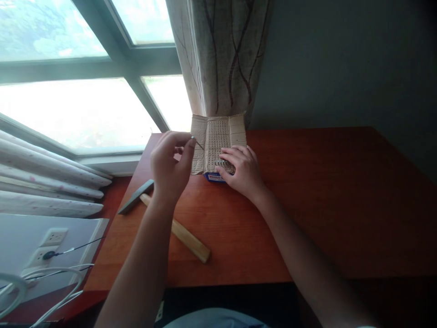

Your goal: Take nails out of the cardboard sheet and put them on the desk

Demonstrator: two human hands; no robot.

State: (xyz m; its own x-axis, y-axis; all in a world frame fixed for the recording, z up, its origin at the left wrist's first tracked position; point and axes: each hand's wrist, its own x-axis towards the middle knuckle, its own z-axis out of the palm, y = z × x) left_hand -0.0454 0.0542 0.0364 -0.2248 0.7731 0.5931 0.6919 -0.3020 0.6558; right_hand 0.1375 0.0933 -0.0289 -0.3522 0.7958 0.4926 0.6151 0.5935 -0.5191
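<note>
Between the thumb and forefinger of my left hand (172, 159) is a thin nail (198, 143) with a pale head, its point slanting down over a piece of cardboard (200, 160). The cardboard is creased into panels, and its middle panel has rows of small holes. My right hand (244, 168) grips the lower right of the cardboard, thumb at the near edge and fingers laid across the top. A short row of shiny metal pieces (223, 162) shows between that thumb and the fingers. Beneath the cardboard, a blue box (215, 177) shows at the near side.
A hammer lies on the wooden table (324, 205) at the left, with a dark head (136, 197) and a wooden handle (191, 241) partly hidden behind my left forearm. A patterned curtain (228, 59) and a window (68, 109) stand beyond. Cables (61, 296) and sockets (48, 248) are lower left.
</note>
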